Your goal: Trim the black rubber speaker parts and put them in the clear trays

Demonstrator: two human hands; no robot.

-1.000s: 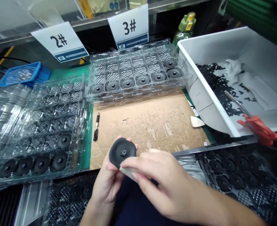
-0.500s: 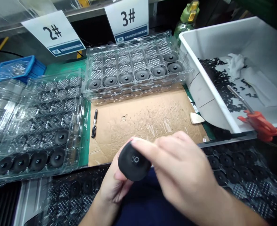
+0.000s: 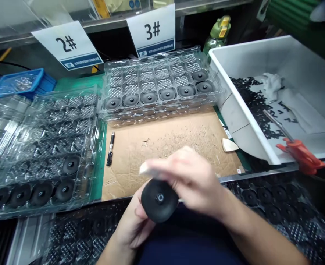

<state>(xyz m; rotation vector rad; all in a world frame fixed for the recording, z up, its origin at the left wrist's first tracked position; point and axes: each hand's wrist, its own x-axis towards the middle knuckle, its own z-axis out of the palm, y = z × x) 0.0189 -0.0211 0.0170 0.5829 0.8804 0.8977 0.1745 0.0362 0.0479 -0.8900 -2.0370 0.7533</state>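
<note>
A round black rubber-like cup-shaped part (image 3: 159,202) with a small ring at its centre faces up toward me. My left hand (image 3: 136,217) is closed around it from behind and the left, with the thumb at its edge. Just above its upper rim is my right hand (image 3: 191,176), blurred by motion, its fingers bent and bunched. A pale tip shows at the right hand's far left end; whether it is a fingertip or a small held piece I cannot make out.
Brown cardboard (image 3: 162,136) bears a pen (image 3: 110,149) and a pale wedge (image 3: 229,145). Clear trays with black parts stand at the back (image 3: 157,82) and left (image 3: 46,147). On the right are a white bin (image 3: 242,106) with small black scraps and a red-handled tool (image 3: 303,154).
My right hand has lifted off the black part's face and shifted up and left over its rim. The part stays in my left hand, slightly lower in view and turned more toward me.
</note>
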